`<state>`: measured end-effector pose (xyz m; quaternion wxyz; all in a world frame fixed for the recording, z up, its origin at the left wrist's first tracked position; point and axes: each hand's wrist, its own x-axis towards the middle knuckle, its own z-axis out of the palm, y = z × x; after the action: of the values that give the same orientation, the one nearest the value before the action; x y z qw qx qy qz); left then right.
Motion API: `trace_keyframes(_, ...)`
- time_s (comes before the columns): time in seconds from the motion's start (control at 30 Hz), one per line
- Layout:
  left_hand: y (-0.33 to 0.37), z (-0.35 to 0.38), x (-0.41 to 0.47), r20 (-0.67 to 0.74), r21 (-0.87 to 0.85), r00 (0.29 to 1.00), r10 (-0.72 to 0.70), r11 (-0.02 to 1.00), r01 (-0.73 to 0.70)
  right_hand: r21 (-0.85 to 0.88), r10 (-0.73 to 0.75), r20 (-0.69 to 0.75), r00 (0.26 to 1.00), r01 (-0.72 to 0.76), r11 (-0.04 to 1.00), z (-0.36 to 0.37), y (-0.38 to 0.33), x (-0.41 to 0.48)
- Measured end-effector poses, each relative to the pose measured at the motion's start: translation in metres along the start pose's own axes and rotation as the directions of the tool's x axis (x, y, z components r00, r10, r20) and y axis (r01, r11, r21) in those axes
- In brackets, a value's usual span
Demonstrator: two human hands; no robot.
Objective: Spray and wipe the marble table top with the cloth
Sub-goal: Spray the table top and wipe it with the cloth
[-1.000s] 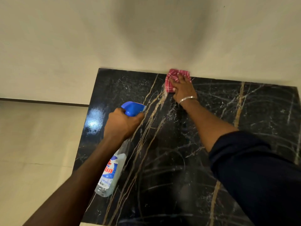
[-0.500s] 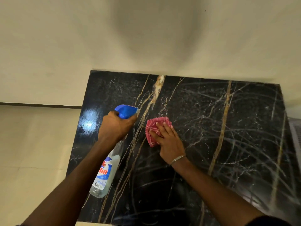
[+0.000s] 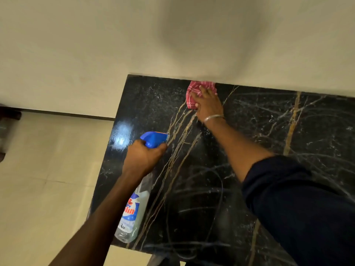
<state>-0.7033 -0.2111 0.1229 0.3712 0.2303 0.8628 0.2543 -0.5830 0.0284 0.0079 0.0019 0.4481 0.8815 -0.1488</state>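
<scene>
The black marble table top (image 3: 269, 143) with gold and white veins fills the lower right of the view. A red checked cloth (image 3: 194, 95) lies at the table's far edge against the wall. My right hand (image 3: 208, 106) presses flat on it, arm stretched out, a metal bangle at the wrist. My left hand (image 3: 143, 158) grips the neck of a clear spray bottle (image 3: 134, 210) with a blue trigger head, held above the table's left part, nozzle pointing right.
A cream wall (image 3: 172, 35) runs along the table's far edge. Pale floor tiles (image 3: 44, 179) lie to the left of the table. A bright light reflection (image 3: 121, 135) shows near the table's left edge.
My right hand has pushed the cloth from the middle of the table away to the far edge by the wall. The left hand with the bottle has stayed roughly in place.
</scene>
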Motion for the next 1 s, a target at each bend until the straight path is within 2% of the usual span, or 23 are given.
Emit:
trace_keyframes(0.17, -0.002, -0.002, -0.007, 0.054, 0.064, 0.998, 0.026, 0.998, -0.029, 0.025, -0.051, 0.010, 0.999, 0.050, 0.998, 0.022, -0.048, -0.119)
trace_keyframes(0.3, -0.008, -0.003, -0.012, 0.051, 0.068, 0.999, 0.010, 0.998, -0.013, 0.060, -0.093, 0.111, 0.989, 0.087, 0.994, 0.035, -0.073, -0.202)
trace_keyframes(0.4, -0.021, -0.006, -0.014, 0.052, 0.070, 0.998, -0.027, 0.997, 0.023, 0.012, -0.129, 0.142, 0.981, 0.129, 0.992, 0.034, -0.069, -0.203)
trace_keyframes(0.53, -0.043, -0.012, -0.018, 0.064, 0.065, 0.998, -0.023, 0.998, 0.019, -0.078, -0.037, 0.049, 0.998, 0.041, 0.996, 0.023, -0.058, -0.128)
trace_keyframes(0.67, -0.055, -0.017, -0.023, 0.061, 0.043, 0.998, -0.016, 0.999, 0.013, -0.060, 0.000, 0.147, 0.989, 0.008, 0.998, 0.006, -0.052, -0.066)
trace_keyframes(0.77, -0.058, -0.021, -0.027, 0.065, 0.043, 0.998, -0.008, 0.999, 0.006, -0.058, -0.017, 0.111, 0.994, 0.024, 0.998, 0.014, -0.061, -0.097)
trace_keyframes(0.87, -0.058, -0.022, -0.033, 0.061, 0.068, 0.998, 0.004, 0.998, -0.008, 0.005, -0.021, 0.060, 0.998, 0.020, 1.000, 0.028, -0.083, -0.171)
trace_keyframes(1.0, -0.060, -0.023, -0.035, 0.077, 0.079, 0.997, 0.019, 0.997, -0.025, 0.046, -0.084, 0.089, 0.993, 0.080, 0.996, 0.050, -0.108, -0.263)
